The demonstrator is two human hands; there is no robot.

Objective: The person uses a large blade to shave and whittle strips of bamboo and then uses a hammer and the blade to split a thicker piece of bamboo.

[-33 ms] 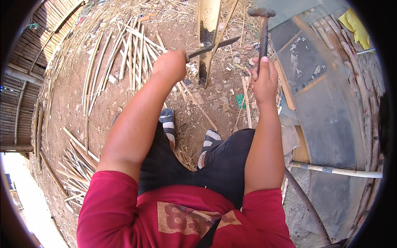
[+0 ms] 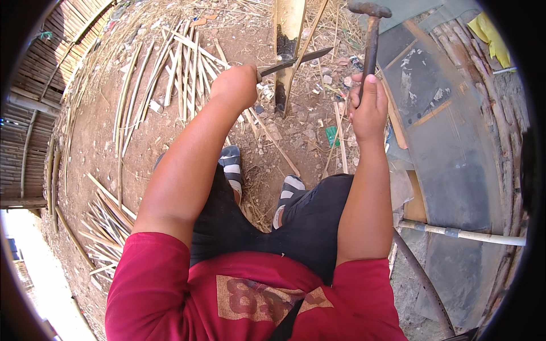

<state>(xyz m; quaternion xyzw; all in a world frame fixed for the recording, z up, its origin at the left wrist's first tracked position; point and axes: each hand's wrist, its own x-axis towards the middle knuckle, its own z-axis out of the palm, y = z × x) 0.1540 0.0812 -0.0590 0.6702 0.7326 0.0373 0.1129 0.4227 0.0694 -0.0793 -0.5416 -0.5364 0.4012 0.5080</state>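
Note:
My left hand is closed around the handle of a long-bladed knife, its blade pointing right. That blade crosses a split length of bamboo, whose inner face is pale with a dark patch. A narrow strip stands apart from the bamboo's right side, and the blade passes at this split. On the right, my right hand grips a hammer by its handle. The hammer's head is raised beyond the hand, to the right of the blade and apart from it.
Thin bamboo strips lie on the dirt at the upper left, with another pile at the lower left. Dark flat panels and a row of poles line the right side. A yellow cloth hangs at the upper right.
My right hand and the hammer have shifted slightly up and to the right. The left hand and knife stay nearly where they were.

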